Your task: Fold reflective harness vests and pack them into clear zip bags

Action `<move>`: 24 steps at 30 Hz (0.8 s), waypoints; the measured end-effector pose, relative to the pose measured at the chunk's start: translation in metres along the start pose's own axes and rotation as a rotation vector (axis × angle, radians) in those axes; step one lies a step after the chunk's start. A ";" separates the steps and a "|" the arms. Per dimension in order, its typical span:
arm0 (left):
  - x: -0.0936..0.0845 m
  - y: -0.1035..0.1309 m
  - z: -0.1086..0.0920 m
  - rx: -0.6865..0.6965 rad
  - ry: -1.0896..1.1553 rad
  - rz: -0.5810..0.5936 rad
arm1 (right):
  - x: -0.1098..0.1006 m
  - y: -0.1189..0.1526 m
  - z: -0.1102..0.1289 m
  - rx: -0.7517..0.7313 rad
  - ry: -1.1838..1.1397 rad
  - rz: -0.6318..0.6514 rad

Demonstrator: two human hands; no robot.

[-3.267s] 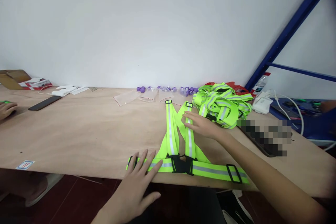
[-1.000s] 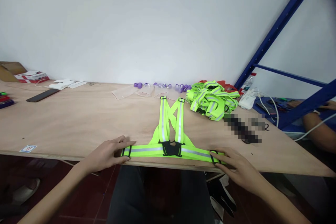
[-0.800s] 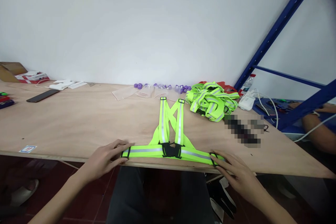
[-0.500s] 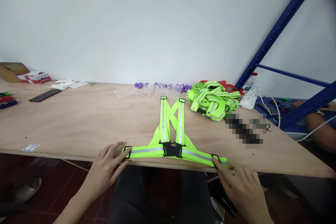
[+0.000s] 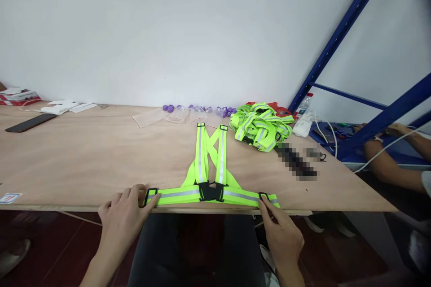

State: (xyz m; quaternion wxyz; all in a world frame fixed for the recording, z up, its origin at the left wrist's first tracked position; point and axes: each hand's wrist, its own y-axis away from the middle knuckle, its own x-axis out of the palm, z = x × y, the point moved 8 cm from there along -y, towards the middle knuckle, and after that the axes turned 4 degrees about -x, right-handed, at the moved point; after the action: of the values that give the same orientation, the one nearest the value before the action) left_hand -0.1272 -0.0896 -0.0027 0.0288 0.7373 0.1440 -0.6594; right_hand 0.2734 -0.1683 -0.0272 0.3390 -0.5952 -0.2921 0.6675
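Observation:
A neon-yellow reflective vest (image 5: 220, 157) of elastic straps lies spread at the table's front edge. Its silver-striped shoulder straps point away from me and cross behind. A black buckle (image 5: 211, 191) is fastened at the middle of the waist strap. My left hand (image 5: 123, 215) grips the waist strap's left end, thumb by the black slider (image 5: 152, 195). At the other end, the fingers of my right hand (image 5: 283, 231) are closed on the strap beside its slider (image 5: 264, 196); the fingertips' underside is hidden.
A heap of similar reflective straps (image 5: 262, 125) sits back right, beside clear bags and purple rolls (image 5: 170, 108). A black phone-like slab (image 5: 31, 123) lies left. Past a blue metal frame (image 5: 340, 33), another person's arms (image 5: 384, 161) rest over a blue surface.
My view has turned slightly right, shifting the scene left. My right hand has drawn its fingers together at the strap end; my left hand has closed around the other end. The vest stays flat.

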 end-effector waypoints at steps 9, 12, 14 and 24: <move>0.014 -0.001 -0.012 0.007 0.211 -0.023 | 0.004 -0.020 0.025 -0.196 0.113 -0.013; 0.014 0.000 -0.014 0.017 0.265 -0.167 | 0.010 -0.019 0.023 -0.169 0.079 -0.001; 0.013 0.001 -0.017 0.082 0.284 -0.248 | 0.011 -0.017 0.024 -0.152 0.037 0.003; 0.023 0.027 -0.041 0.381 0.320 -0.112 | 0.031 -0.007 0.039 -0.140 -0.114 0.364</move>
State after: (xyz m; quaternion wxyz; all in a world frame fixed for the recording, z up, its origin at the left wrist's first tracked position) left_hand -0.0792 -0.1024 -0.0238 -0.1705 0.8153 0.0603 -0.5500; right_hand 0.2334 -0.1387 -0.0360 0.1534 -0.6217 -0.2438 0.7284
